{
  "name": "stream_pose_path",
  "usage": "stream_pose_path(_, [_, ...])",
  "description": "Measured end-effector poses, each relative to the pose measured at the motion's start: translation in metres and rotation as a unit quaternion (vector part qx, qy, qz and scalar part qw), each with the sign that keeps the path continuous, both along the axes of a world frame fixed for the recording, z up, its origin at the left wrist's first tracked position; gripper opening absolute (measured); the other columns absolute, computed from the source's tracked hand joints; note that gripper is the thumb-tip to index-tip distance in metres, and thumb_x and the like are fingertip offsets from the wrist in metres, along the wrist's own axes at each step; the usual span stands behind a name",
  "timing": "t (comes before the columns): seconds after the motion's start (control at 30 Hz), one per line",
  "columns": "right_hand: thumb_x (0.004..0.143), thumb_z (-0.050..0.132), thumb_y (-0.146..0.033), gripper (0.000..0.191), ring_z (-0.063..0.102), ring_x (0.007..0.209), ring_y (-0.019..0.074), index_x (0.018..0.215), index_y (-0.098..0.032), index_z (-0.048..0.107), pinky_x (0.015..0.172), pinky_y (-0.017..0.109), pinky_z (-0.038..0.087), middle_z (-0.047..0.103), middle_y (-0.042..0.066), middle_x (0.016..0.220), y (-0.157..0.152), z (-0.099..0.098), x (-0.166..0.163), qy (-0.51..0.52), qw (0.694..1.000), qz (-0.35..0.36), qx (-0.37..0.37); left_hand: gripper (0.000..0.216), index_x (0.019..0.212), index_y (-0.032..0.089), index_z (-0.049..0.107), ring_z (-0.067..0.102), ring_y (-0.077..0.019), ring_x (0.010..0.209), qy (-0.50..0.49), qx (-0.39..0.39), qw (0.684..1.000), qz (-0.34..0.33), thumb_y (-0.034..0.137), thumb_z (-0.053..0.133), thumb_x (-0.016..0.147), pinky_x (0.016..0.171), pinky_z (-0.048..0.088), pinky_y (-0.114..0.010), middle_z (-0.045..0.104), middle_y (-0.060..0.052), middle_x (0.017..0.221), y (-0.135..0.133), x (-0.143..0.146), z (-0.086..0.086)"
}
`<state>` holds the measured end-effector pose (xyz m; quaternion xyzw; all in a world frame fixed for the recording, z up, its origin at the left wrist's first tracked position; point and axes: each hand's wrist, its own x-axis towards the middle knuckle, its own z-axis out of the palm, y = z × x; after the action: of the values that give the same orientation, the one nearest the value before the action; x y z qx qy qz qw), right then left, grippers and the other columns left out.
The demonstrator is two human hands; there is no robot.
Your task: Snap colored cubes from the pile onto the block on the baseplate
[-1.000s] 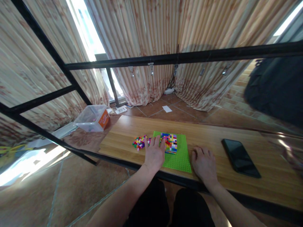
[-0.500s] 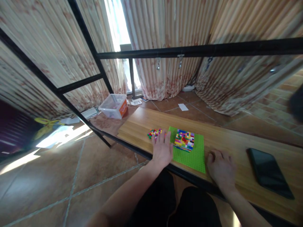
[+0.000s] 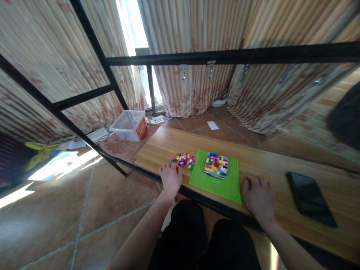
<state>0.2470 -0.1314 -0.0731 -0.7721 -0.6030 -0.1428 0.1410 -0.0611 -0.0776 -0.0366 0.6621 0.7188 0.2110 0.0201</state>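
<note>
My left hand (image 3: 170, 179) rests on the wooden board at its near edge, fingers bent and slightly apart, just short of a pile of small colourful toy bricks (image 3: 182, 159). Right of the pile lies a green baseplate (image 3: 216, 189). A block of many-coloured bricks (image 3: 216, 165) stands on its far half. Beside the plate's right edge, my right hand (image 3: 258, 195) lies palm down on the wood with curled fingers; the underside is hidden, so anything inside cannot be seen.
A dark phone (image 3: 311, 198) lies on the wooden board (image 3: 281, 168) at the right. Black metal bars (image 3: 197, 58) cross above and run along the board's near edge. A clear plastic box (image 3: 128, 127) stands on the floor, back left. Curtains (image 3: 191, 90) hang behind.
My left hand has drawn back toward me and left, away from the pile and plate, and its spread fingers have bent. The pile shows more fully. My right hand stays beside the plate.
</note>
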Motion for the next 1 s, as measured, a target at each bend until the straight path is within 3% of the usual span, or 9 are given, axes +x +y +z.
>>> stream_pose_path(0.1, [0.093,0.041,-0.028,0.031,0.054,0.093,0.0278,0.103,-0.013,0.066,0.078,0.038,0.036,0.066,0.015,0.1,0.001,-0.001,0.0,-0.002,1.0,0.005,0.002,0.017,0.089,0.018,0.066,0.063,-0.0265,0.098,-0.016,0.005,1.0,-0.015,0.023,0.05,0.093,0.089,0.04,-0.042,0.069,-0.009,0.096,-0.002,-0.001,0.0])
stream_pose_path(0.33, [0.093,0.042,-0.027,0.03,0.051,0.093,0.0274,0.105,-0.014,0.066,0.078,0.037,0.034,0.065,0.015,0.1,0.001,0.001,-0.003,0.009,1.0,-0.008,0.004,0.011,0.092,0.021,0.062,0.065,-0.0172,0.087,-0.157,0.009,0.975,-0.159,0.016,0.052,0.092,0.08,0.047,-0.028,0.07,-0.003,0.092,-0.007,0.029,0.02])
stream_pose_path(0.57, [0.093,0.042,-0.026,0.029,0.051,0.095,0.0276,0.104,-0.014,0.066,0.079,0.038,0.034,0.064,0.015,0.104,0.0,0.007,-0.008,0.029,0.999,-0.018,-0.004,0.017,0.091,0.021,0.066,0.065,-0.0182,0.093,-0.105,0.006,0.957,-0.27,0.014,0.051,0.092,0.091,0.045,-0.032,0.072,-0.003,0.093,0.01,0.068,0.049])
stream_pose_path(1.0, [0.094,0.044,-0.025,0.026,0.05,0.098,0.0263,0.104,-0.015,0.065,0.08,0.036,0.033,0.064,0.013,0.11,0.001,0.009,-0.011,0.049,0.999,-0.022,0.0,0.021,0.095,0.023,0.07,0.065,-0.0232,0.096,0.007,-0.015,0.963,-0.269,0.023,0.05,0.095,0.105,0.031,-0.049,0.074,-0.004,0.097,0.021,0.09,0.051])
